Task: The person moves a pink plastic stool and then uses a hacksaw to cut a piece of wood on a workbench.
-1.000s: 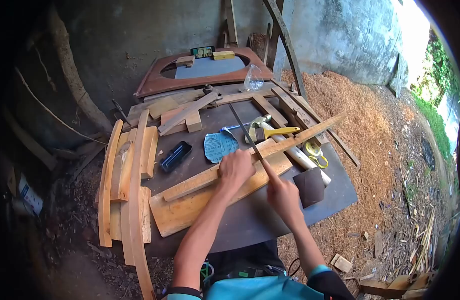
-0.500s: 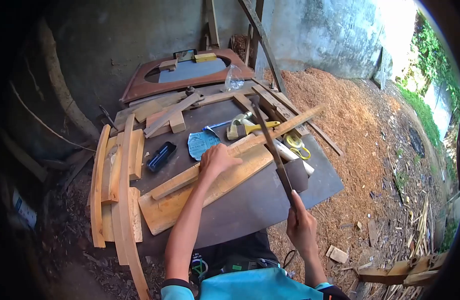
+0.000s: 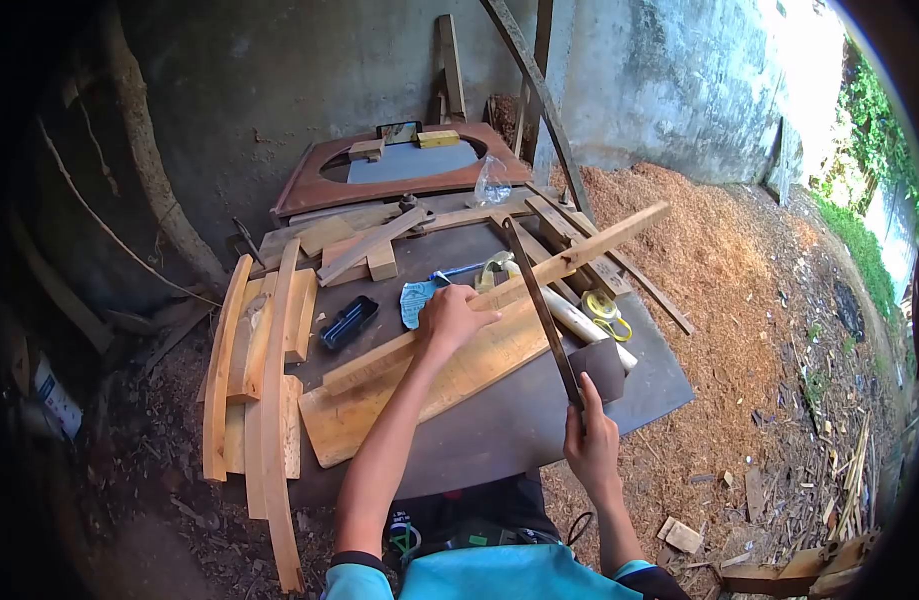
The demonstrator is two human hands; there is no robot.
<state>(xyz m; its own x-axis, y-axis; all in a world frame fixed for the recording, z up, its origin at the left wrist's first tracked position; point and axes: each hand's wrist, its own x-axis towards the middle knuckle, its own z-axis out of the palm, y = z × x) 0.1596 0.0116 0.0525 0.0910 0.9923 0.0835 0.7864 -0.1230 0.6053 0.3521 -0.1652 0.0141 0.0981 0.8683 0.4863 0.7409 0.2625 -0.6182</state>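
Right hand (image 3: 592,440) grip holds a file (image 3: 542,305); left hand (image 3: 450,318) presses flat on the wooden strip (image 3: 500,290).

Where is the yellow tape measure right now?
The yellow tape measure lies on the dark tabletop toward its right side, beside the white tube.

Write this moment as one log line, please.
left hand: presses wooden strip | right hand: grips long file across strip | surface: dark worktable
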